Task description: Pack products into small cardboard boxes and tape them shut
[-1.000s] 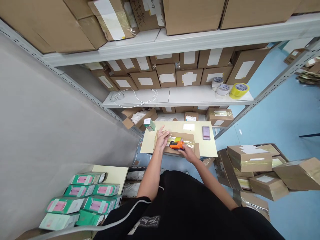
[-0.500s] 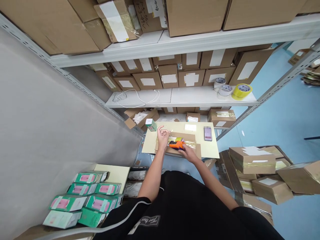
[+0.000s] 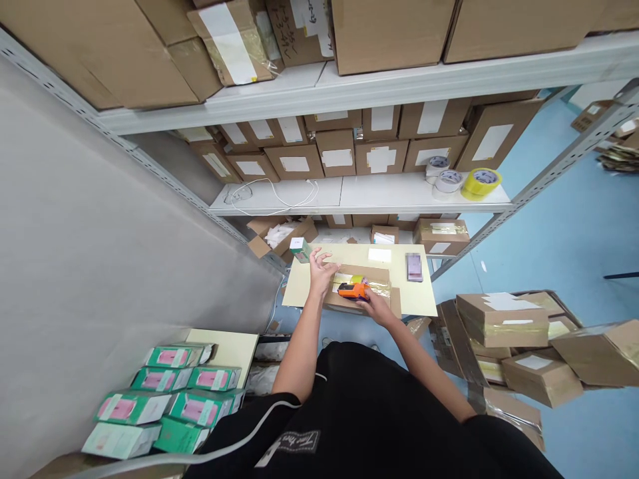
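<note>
On the cream tabletop (image 3: 299, 289) lies a brown cardboard box (image 3: 377, 273) with shiny tape along its top. An orange tape dispenser (image 3: 353, 291) rests over the box, its handle gripped by my right hand (image 3: 375, 307). Part of a yellow tape roll (image 3: 358, 279) shows just behind the dispenser. My left hand (image 3: 322, 274) is at the left end of the box, fingers apart and holding nothing I can see. Whether its fingertips touch the box I cannot tell. Close behind that hand stands a small green-and-white box (image 3: 300, 249).
A phone (image 3: 414, 267) and a white label (image 3: 380, 255) lie on the tabletop. Shelves ahead hold cartons and tape rolls (image 3: 480, 183). Taped cartons (image 3: 504, 319) are piled at right; several green boxes (image 3: 187, 406) stand at lower left, beside the grey wall (image 3: 124, 246).
My left hand has shifted slightly left and its fingers have spread from a closer curl. The right hand and tape dispenser stay nearly where they were.
</note>
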### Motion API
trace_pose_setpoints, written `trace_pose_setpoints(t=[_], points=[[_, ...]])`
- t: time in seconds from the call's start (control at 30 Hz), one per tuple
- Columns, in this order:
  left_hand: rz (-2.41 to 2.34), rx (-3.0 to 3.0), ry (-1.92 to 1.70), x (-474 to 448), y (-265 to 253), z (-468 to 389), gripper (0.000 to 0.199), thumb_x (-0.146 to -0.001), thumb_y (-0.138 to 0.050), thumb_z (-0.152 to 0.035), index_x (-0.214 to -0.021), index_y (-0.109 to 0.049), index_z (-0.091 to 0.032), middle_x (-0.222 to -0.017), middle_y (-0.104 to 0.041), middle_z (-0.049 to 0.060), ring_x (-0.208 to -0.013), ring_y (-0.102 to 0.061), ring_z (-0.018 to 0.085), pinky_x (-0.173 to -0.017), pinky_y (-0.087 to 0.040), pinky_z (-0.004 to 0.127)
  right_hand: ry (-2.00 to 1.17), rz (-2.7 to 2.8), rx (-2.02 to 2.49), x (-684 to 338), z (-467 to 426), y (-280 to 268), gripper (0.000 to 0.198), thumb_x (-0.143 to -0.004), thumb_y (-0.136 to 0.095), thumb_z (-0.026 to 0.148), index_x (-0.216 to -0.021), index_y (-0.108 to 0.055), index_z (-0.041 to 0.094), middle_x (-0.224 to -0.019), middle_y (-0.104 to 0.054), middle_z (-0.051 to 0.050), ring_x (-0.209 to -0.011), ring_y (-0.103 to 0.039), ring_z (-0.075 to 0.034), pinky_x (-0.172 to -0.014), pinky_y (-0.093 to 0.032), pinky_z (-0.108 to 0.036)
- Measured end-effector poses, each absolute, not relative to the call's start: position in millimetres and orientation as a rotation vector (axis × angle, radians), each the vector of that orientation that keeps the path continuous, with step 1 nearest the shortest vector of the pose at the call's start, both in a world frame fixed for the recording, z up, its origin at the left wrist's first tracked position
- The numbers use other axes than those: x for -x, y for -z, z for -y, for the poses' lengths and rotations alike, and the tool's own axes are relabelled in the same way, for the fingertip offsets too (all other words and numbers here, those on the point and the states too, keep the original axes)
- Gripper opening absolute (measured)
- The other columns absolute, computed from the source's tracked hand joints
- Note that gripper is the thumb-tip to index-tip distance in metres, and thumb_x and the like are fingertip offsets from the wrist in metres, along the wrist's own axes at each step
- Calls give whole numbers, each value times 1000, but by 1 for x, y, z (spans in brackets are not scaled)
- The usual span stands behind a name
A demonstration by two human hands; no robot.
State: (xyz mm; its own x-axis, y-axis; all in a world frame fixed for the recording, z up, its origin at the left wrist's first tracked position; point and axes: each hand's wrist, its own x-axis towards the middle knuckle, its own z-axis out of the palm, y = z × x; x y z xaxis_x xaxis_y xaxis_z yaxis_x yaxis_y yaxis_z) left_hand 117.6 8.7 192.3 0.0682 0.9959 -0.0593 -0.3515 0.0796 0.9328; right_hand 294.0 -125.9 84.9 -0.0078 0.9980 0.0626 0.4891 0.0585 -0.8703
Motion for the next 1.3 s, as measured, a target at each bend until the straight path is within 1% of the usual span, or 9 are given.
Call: trace_pose_setpoints(t=[0.17, 0.27, 0.43, 0.57, 0.67, 0.77, 0.9, 1.03, 1.3], points=[[-957, -968, -1249, -116, -206, -10, 69, -65, -94, -28, -126, -62, -21, -89, -72, 1, -62, -68, 12, -64, -55, 25, -849, 1625, 1533, -295, 126, -81, 32, -96, -55, 55, -88, -48, 25, -80, -57, -1, -72, -51, -21, -68, -44, -32], [-980, -991, -1260, -114, -209, -10, 62, -65, -94, -30, -120, -68, -19, -82, -74, 1, -66, -71, 15, -66, -56, 26, -865, 1618, 1528, -295, 125, -84, 31, -97, -55, 55, -93, -54, 24, -85, -62, -3, -76, -56, -22, -72, -48, -34], [-1063, -940, -1361, -104, -203, -15, 54, -64, -95, -30, -111, -73, -17, -84, -77, 3, -73, -71, 16, -72, -55, 27, -865, 1590, 1481, -295, 119, -101, 32, -100, -54, 51, -113, -65, 24, -114, -72, -12, -104, -67, -31, -91, -53, -43], [-1124, -861, -1454, -88, -191, -27, 52, -60, -96, -27, -107, -75, -18, -84, -76, 2, -81, -72, 16, -79, -54, 27, -852, 1570, 1457, -297, 114, -115, 41, -101, -54, 49, -133, -65, 27, -139, -67, -14, -129, -62, -35, -107, -49, -49], [-1172, -783, -1483, -77, -176, -32, 48, -58, -95, -25, -102, -74, -19, -84, -76, 2, -82, -72, 16, -80, -54, 27, -883, 1569, 1453, -298, 111, -122, 48, -101, -53, 51, -142, -61, 27, -144, -66, -13, -131, -62, -34, -110, -48, -51], [-1218, -668, -1523, -68, -159, -32, 45, -57, -94, -24, -96, -73, -18, -84, -75, 3, -80, -72, 15, -79, -54, 27, -900, 1547, 1496, -298, 103, -130, 49, -100, -57, 56, -137, -66, 24, -136, -71, -13, -122, -67, -33, -104, -51, -49], [-1295, -576, -1563, -59, -138, -29, 42, -56, -92, -20, -92, -71, -17, -83, -74, 3, -80, -71, 15, -85, -55, 30, -879, 1522, 1624, -293, 87, -143, 45, -93, -64, 63, -113, -75, 23, -110, -78, -10, -99, -72, -30, -87, -54, -40], [-1393, -540, -1620, -51, -122, -29, 38, -57, -91, -20, -88, -69, -18, -83, -74, 3, -84, -72, 17, -87, -56, 32, -847, 1605, 1749, -287, 68, -147, 41, -92, -64, 64, -90, -73, 24, -83, -75, -6, -75, -68, -25, -67, -46, -32], [-1538, -407, -1637, -27, -95, -31, 34, -56, -89, -19, -82, -67, -17, -78, -70, 1, -80, -70, 16, -84, -55, 31, -713, 1769, 1932, -271, 32, -136, 43, -86, -72, 67, -80, -72, 25, -79, -76, -7, -74, -67, -24, -62, -37, -30]])
